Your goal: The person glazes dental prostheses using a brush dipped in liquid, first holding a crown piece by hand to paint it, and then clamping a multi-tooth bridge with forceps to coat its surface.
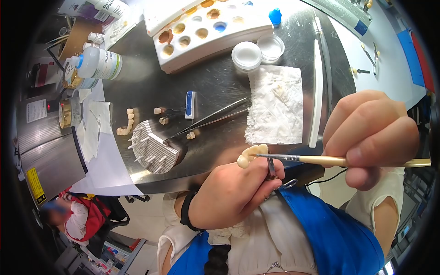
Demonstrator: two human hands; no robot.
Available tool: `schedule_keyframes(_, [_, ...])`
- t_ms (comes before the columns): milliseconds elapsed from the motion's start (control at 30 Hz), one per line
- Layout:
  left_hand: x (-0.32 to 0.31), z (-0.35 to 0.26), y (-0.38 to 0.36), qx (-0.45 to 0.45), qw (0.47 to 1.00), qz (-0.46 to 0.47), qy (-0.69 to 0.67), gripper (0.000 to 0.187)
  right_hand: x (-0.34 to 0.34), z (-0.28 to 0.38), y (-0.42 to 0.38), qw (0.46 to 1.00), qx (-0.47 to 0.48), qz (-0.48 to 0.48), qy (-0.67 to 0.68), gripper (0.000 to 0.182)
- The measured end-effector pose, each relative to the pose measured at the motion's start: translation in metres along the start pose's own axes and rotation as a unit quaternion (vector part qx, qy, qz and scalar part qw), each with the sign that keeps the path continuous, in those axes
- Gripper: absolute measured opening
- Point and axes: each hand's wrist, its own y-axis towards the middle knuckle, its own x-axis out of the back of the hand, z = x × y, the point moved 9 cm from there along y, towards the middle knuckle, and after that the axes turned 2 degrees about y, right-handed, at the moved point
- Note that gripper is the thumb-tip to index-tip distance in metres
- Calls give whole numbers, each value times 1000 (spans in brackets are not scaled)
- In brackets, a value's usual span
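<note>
My left hand (pixel 236 192), with a black band at the wrist, is closed around a metal clamp (pixel 271 168) with a ring handle. The clamp's jaws hold a cream-coloured dental bridge (pixel 250 154), a curved row of joined tooth crowns, just past the front edge of the metal worktop (pixel 220 130). Between the fingertips of my right hand (pixel 373 137) is a thin paintbrush (pixel 323 160) with a pale yellow handle. The brush lies nearly level, its tip right at the bridge. A crumpled white tissue (pixel 277 110) lies just beyond both hands.
Tweezers (pixel 215 114), a honeycomb firing tray (pixel 153 149) with white pegs, another dental bridge (pixel 128 121) and a blue shade tab holder (pixel 189 104) lie leftward. Farther back stand a white paint palette (pixel 201 34), small round jars (pixel 246 56) and a glaze bottle (pixel 101 64). A person (pixel 75 220) sits lower left.
</note>
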Motion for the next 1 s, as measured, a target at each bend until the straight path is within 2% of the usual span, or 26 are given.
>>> schedule_keyframes(100, [-2, 5, -1, 36, 999, -1, -16, 16, 0, 0, 0, 999, -18, 28, 34, 24])
schedule_keyframes(167, [-2, 5, -1, 23, 1000, -6, -15, 16, -1, -2, 1, 996, -29, 44, 70, 25])
schedule_keyframes(333, [-2, 2, 0, 1, 1000, 4, -1, 17, -2, -3, 2, 999, -14, 26, 22, 25])
schedule_keyframes(400, [-1, 1, -1, -25, 999, -18, 6, 16, -1, -3, 2, 999, -25, 23, 25, 26])
schedule_keyframes(500, [-1, 3, 0, 15, 1000, -10, -11, 17, -4, -3, -2, 998, -15, 36, 55, 25])
schedule_keyframes(600, [0, -1, -1, -26, 1000, -11, 6, 18, 1, -1, 0, 999, 2, -23, 23, 24])
schedule_keyframes(700, [-1, 1, 0, -6, 1000, -19, -4, 18, 0, 2, 1, 1000, 9, -13, -1, 23])
schedule_keyframes(800, [-4, 6, -1, 29, 999, -5, -21, 18, 0, -1, 2, 997, -32, 55, 45, 23])
schedule_keyframes(833, [-3, 7, -1, 29, 999, -5, -21, 18, 1, 0, 4, 997, -9, 62, 41, 23])
schedule_keyframes(900, [-1, 0, 0, -13, 1000, -2, 7, 18, 1, 0, 2, 998, -3, 59, 25, 24])
schedule_keyframes(1000, [-2, 1, 0, -5, 1000, -2, -5, 18, 1, 2, -1, 1000, 19, 22, -2, 24])
